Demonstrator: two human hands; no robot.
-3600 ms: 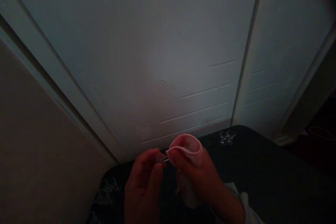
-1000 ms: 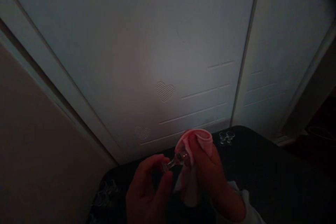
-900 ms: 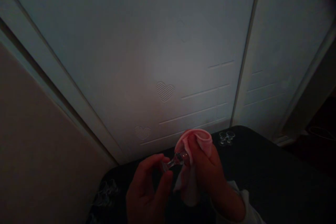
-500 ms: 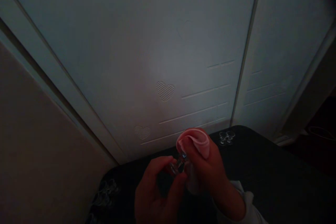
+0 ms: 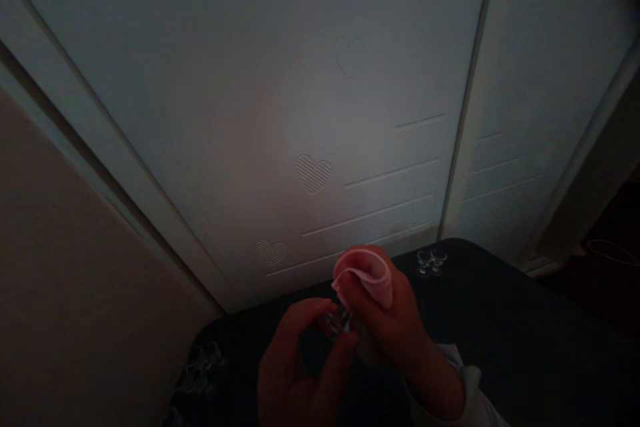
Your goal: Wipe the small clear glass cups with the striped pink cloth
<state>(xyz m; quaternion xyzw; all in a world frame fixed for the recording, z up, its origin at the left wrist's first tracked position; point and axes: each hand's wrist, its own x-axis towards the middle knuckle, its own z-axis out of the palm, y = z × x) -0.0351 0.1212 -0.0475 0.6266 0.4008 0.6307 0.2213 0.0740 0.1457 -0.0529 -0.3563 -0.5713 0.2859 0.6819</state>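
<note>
Between the thumb and fingers of my left hand (image 5: pixel 300 363) is a small clear glass (image 5: pixel 334 323), gripped by one end. My right hand (image 5: pixel 395 320) is closed round a pink cloth (image 5: pixel 370 273), bunched so that a loop of it stands up above the thumb. The cloth meets the other end of the glass, and that part is hidden by the cloth and the right fingers. Both hands are close together over the dark table. The picture is dim, so fine detail of the glass is lost.
Two small stemmed glasses (image 5: pixel 431 263) stand at the back right of the dark table (image 5: pixel 500 320). Several more small glasses (image 5: pixel 200 367) are grouped at its left edge. Behind the table rises a pale panel (image 5: pixel 240 113) with carved hearts and lines.
My right hand and the pink cloth have shifted slightly left and turned a little about the glass. The cloth's loop has changed shape. My left hand is nearly still.
</note>
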